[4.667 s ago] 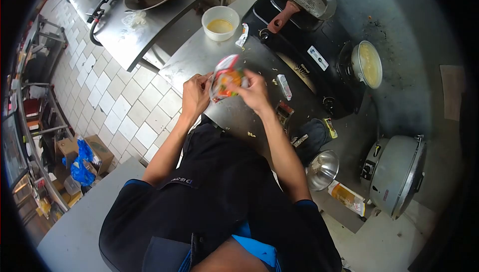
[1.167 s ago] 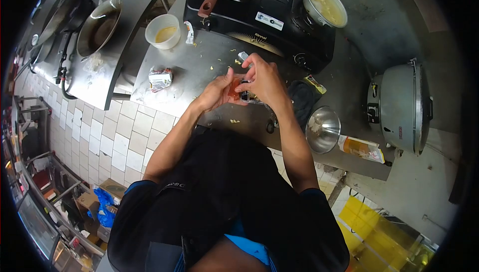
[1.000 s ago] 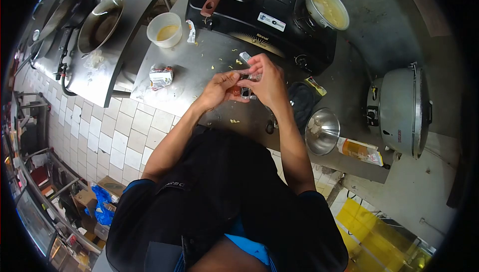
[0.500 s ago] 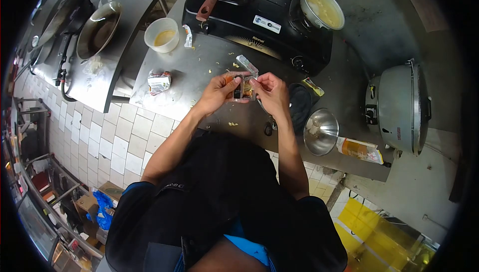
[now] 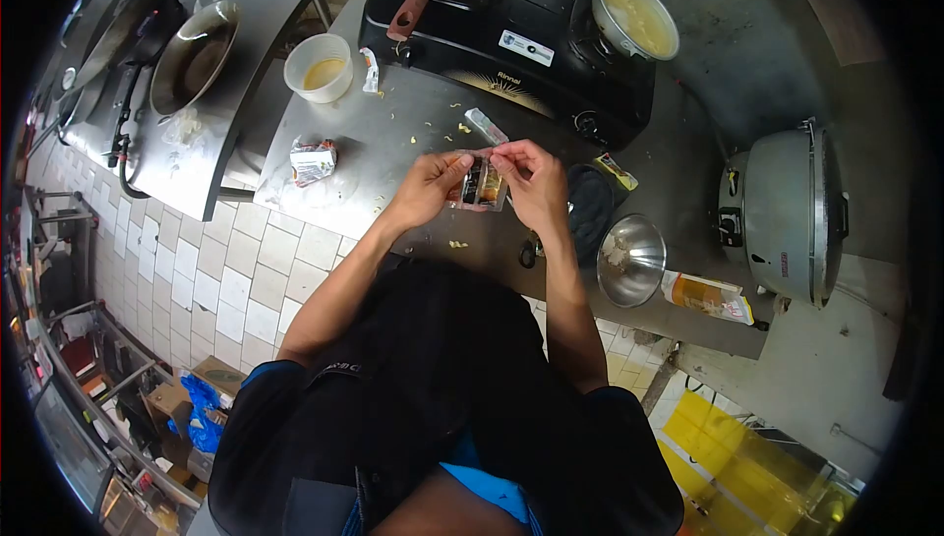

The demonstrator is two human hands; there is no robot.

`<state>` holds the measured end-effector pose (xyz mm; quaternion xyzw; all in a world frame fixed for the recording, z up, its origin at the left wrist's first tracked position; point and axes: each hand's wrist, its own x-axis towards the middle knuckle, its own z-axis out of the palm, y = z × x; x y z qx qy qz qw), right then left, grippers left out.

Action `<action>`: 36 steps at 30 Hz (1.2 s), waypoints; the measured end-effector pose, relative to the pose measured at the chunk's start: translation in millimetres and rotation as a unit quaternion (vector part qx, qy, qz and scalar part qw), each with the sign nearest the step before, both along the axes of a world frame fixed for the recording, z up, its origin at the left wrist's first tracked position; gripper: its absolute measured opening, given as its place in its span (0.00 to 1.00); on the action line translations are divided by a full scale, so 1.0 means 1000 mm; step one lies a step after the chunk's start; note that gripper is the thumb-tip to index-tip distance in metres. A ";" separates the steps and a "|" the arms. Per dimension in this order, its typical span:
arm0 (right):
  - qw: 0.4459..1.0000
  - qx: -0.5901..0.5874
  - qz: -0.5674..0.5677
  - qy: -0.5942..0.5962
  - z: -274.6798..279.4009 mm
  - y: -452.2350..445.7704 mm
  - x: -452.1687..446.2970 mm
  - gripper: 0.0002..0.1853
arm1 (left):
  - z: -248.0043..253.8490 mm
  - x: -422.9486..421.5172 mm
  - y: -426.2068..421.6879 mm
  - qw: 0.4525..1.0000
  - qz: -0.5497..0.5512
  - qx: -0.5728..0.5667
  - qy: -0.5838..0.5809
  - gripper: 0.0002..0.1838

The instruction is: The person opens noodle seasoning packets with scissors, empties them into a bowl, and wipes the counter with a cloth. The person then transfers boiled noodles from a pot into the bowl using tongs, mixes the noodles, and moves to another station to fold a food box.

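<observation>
Over the steel counter, my left hand (image 5: 431,185) grips the left side of a clear seasoning packet (image 5: 482,185), thumb on top. Dark and amber contents show in its separate compartments. At the packet's upper right, my right hand (image 5: 531,182) pinches the edge between thumb and fingers. Just beyond lies a torn, empty-looking wrapper (image 5: 482,125), with yellow noodle crumbs (image 5: 464,128) scattered around it. A dark round item (image 5: 593,204), partly hidden by my right wrist, sits to the right.
A gas stove (image 5: 511,54) carries a brown-handled pan (image 5: 421,0) and a pot of noodles (image 5: 634,20). Left are a plastic tub (image 5: 319,69) and a crumpled packet (image 5: 313,162). Right are a steel bowl (image 5: 632,261), an orange packet (image 5: 708,297) and a large cooker (image 5: 782,216).
The packet has tilted and shifted slightly, so its dark and amber compartments show more fully. My right fingers have moved up to its top edge.
</observation>
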<state>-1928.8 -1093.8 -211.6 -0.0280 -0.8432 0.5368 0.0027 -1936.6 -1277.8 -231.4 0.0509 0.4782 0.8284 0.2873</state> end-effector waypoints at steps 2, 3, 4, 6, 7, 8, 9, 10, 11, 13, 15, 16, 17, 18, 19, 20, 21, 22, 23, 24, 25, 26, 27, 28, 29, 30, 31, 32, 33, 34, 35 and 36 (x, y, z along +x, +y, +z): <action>1.000 -0.005 0.014 0.011 0.006 -0.003 0.003 0.11 | -0.004 -0.001 -0.001 0.999 -0.013 -0.033 0.035 0.21; 1.000 -0.015 0.018 -0.005 0.010 -0.004 0.005 0.10 | -0.005 -0.001 0.000 0.998 -0.001 -0.055 0.036 0.22; 0.999 -0.025 0.022 -0.022 0.012 -0.005 0.006 0.10 | -0.006 -0.001 0.001 0.996 0.011 -0.076 0.036 0.22; 0.999 -0.033 0.015 -0.018 0.001 -0.003 0.004 0.11 | -0.013 -0.001 0.001 0.996 0.011 -0.080 0.031 0.22; 0.999 -0.042 0.008 -0.014 0.000 -0.004 0.004 0.11 | -0.013 -0.001 0.001 0.996 0.012 -0.083 0.025 0.22; 0.999 -0.042 0.007 -0.014 0.001 -0.003 0.004 0.11 | -0.013 -0.001 -0.001 0.996 0.011 -0.084 0.025 0.22; 0.999 -0.025 0.018 -0.028 0.004 -0.002 0.004 0.11 | -0.013 -0.001 -0.003 0.992 0.003 -0.104 0.066 0.21; 0.999 -0.008 0.030 -0.041 0.007 -0.001 0.004 0.11 | -0.011 -0.001 -0.004 0.987 -0.004 -0.123 0.108 0.20; 0.999 -0.008 0.030 -0.041 0.007 0.001 0.004 0.11 | -0.011 -0.001 -0.004 0.987 -0.004 -0.123 0.107 0.20; 0.998 0.014 0.046 -0.034 0.006 0.003 0.002 0.09 | -0.010 0.001 -0.002 0.987 0.021 -0.109 0.113 0.17; 0.999 0.010 0.042 -0.030 0.007 0.001 0.003 0.08 | -0.009 0.002 0.003 0.975 0.040 -0.164 0.144 0.16; 0.999 0.008 0.039 -0.027 0.008 0.001 0.003 0.07 | -0.008 0.003 0.005 0.959 0.058 -0.217 0.174 0.14; 0.999 0.008 0.037 -0.027 0.009 0.001 0.004 0.07 | -0.007 0.002 0.005 0.959 0.057 -0.217 0.173 0.14; 0.998 -0.014 0.043 -0.033 0.009 0.001 0.004 0.07 | -0.006 0.001 0.003 0.953 0.060 -0.237 0.176 0.13; 0.997 -0.036 0.049 -0.040 0.009 0.001 0.005 0.06 | -0.004 0.001 0.003 0.947 0.065 -0.257 0.179 0.13; 0.997 -0.036 0.049 -0.040 0.010 0.002 0.005 0.06 | -0.002 0.001 0.003 0.947 0.064 -0.258 0.179 0.13; 0.996 -0.022 0.073 -0.036 0.012 0.003 0.006 0.06 | 0.000 0.002 0.003 0.942 0.069 -0.269 0.187 0.12; 0.995 -0.008 0.096 -0.032 0.016 0.003 0.006 0.06 | 0.001 0.002 0.003 0.937 0.075 -0.279 0.195 0.12; 0.995 -0.008 0.095 -0.033 0.021 0.004 0.006 0.06 | 0.000 0.002 0.002 0.937 0.073 -0.279 0.195 0.12; 0.994 0.015 0.098 -0.045 0.028 0.004 0.008 0.05 | -0.004 0.001 -0.001 0.951 0.038 -0.265 0.158 0.14; 0.993 0.039 0.101 -0.056 0.033 0.005 0.008 0.05 | -0.006 0.000 -0.005 0.961 0.002 -0.249 0.121 0.17; 0.993 0.039 0.098 -0.055 0.032 0.009 0.008 0.05 | -0.009 -0.004 -0.011 0.961 -0.001 -0.248 0.122 0.17; 0.992 -0.008 0.104 -0.076 0.028 0.015 0.007 0.05 | -0.011 -0.008 -0.019 0.973 -0.052 -0.195 0.111 0.21; 0.987 -0.054 0.112 -0.097 0.023 0.020 0.007 0.04 | -0.013 -0.010 -0.024 0.980 -0.102 -0.140 0.099 0.26; 0.988 -0.053 0.111 -0.097 0.014 0.024 0.007 0.04 | -0.012 -0.011 -0.024 0.980 -0.102 -0.139 0.100 0.26; 0.987 -0.087 0.090 -0.100 0.001 0.027 0.007 0.05 | -0.010 -0.012 -0.026 0.993 -0.074 -0.075 0.043 0.29; 0.985 -0.121 0.070 -0.102 -0.003 0.027 0.006 0.07 | -0.009 -0.014 -0.028 0.999 -0.045 -0.012 -0.014 0.33; 0.985 -0.122 0.071 -0.102 -0.008 0.025 0.004 0.07 | -0.015 -0.021 -0.032 0.995 -0.049 0.080 -0.037 0.34; 0.958 -0.261 -0.016 -0.113 -0.014 0.021 0.003 0.08 | -0.018 -0.017 -0.030 0.995 -0.049 0.079 -0.038 0.34; 0.906 -0.393 -0.104 -0.120 -0.017 0.015 0.002 0.09 | -0.015 -0.011 -0.024 0.975 -0.069 0.164 -0.133 0.34; 0.906 -0.393 -0.104 -0.117 -0.023 0.007 0.003 0.09 | -0.012 -0.007 -0.019 0.939 -0.089 0.246 -0.223 0.35; 0.885 -0.433 -0.140 -0.098 -0.030 -0.004 0.004 0.09 | -0.022 -0.002 -0.015 0.910 -0.158 0.318 -0.213 0.31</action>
